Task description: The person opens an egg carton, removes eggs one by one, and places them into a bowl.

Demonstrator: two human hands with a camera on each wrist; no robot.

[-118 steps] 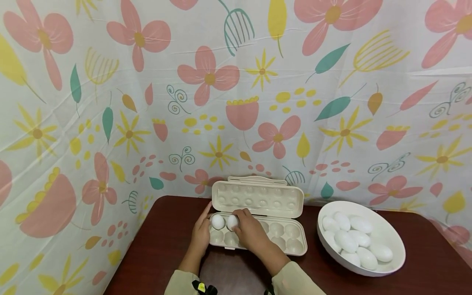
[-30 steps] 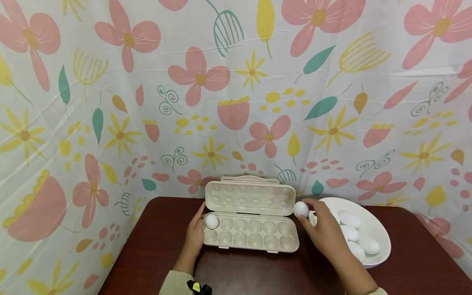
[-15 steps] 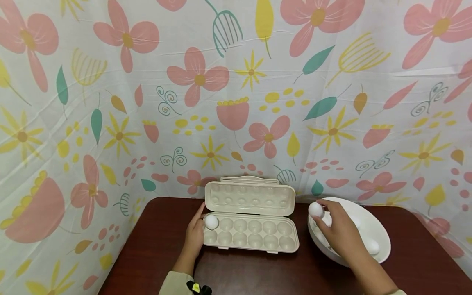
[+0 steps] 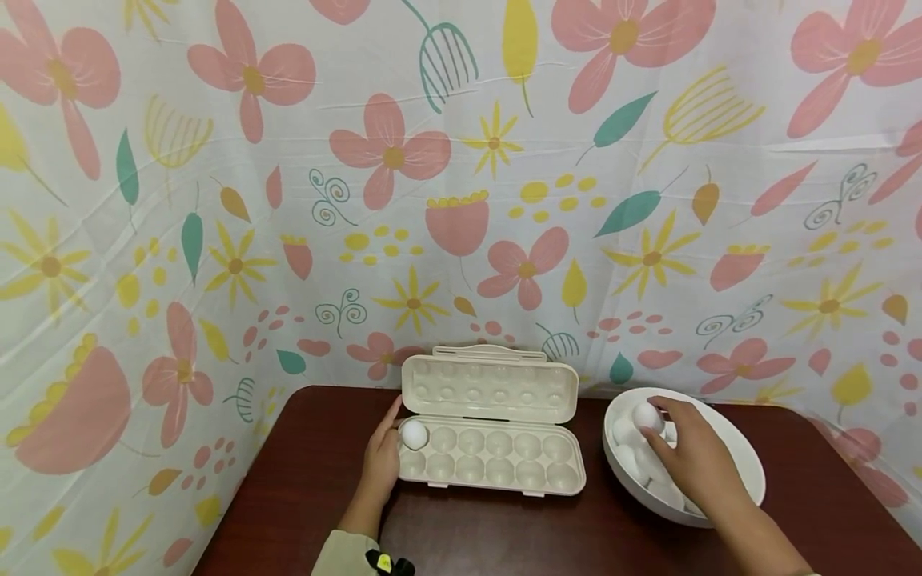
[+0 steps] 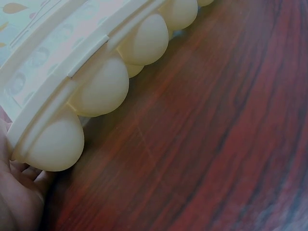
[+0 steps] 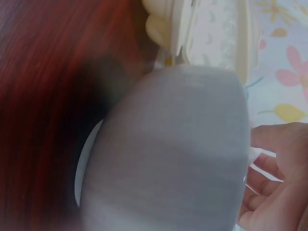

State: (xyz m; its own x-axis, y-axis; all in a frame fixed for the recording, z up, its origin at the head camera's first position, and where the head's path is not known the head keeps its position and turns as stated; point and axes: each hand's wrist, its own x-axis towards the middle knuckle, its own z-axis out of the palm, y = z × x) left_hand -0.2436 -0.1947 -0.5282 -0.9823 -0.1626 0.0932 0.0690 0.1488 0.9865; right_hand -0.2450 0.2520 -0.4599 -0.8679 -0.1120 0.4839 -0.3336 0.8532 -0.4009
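Note:
An open cream egg carton (image 4: 497, 486) lies on the table, its lid (image 4: 490, 384) tilted back. One white egg (image 4: 414, 435) sits in its back left cup. At the carton's left end my left hand (image 4: 380, 464) holds the edge, with fingers around the end cup in the left wrist view. My right hand (image 4: 695, 456) pinches another white egg (image 4: 647, 418) between thumb and fingers, above the white bowl (image 4: 749, 472). Several white eggs (image 4: 630, 464) lie in the bowl, partly hidden by that hand. In the right wrist view the bowl's outer wall (image 6: 168, 154) covers most of the picture.
The dark red-brown table (image 4: 461, 536) carries the carton and, to its right, the bowl. A white cloth (image 4: 461, 272) with printed flowers hangs close behind the table and along the left side. A black strap (image 4: 389, 562) is on the left sleeve.
Earlier, my right hand was at the second egg in the carton; that cup is now bare. The hand has carried an egg right, over the bowl. My left hand stays at the carton.

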